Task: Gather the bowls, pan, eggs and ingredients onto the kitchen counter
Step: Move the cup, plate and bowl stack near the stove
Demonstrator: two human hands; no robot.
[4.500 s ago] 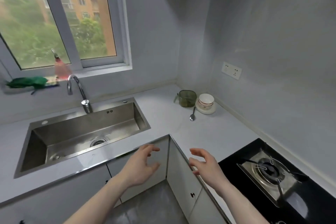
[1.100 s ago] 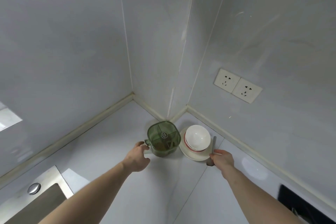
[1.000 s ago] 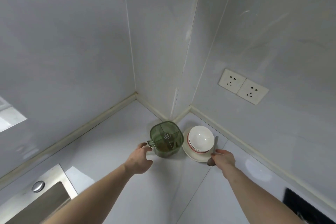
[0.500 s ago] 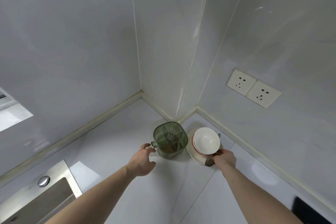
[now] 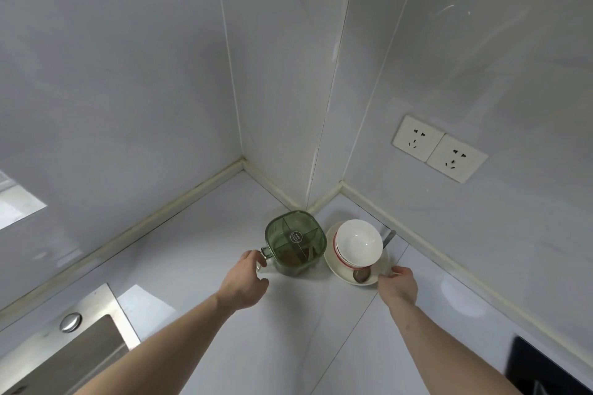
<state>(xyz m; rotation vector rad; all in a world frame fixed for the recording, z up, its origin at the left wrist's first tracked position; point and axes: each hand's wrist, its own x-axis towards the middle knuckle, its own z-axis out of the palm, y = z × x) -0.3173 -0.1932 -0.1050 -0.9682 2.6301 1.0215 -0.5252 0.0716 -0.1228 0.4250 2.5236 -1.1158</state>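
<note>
Landmark: green seasoning container (image 5: 296, 242), set in counter (image 5: 199, 269) corner, handle turned toward sink side. Brown contents seen through divided lid. Left hand (image 5: 243, 279) placed at handle, fingers curled near it; grip cannot be confirmed. Just right of container: white plate (image 5: 380, 271) bearing stacked white bowls (image 5: 358, 245), touching or nearly. Spoon (image 5: 362, 275) laid on plate. Right hand (image 5: 398, 284) placed at plate's right rim. Double wall socket (image 5: 439, 148) mounted up-right of container. Sink (image 5: 69, 349) seen far down-left.
</note>
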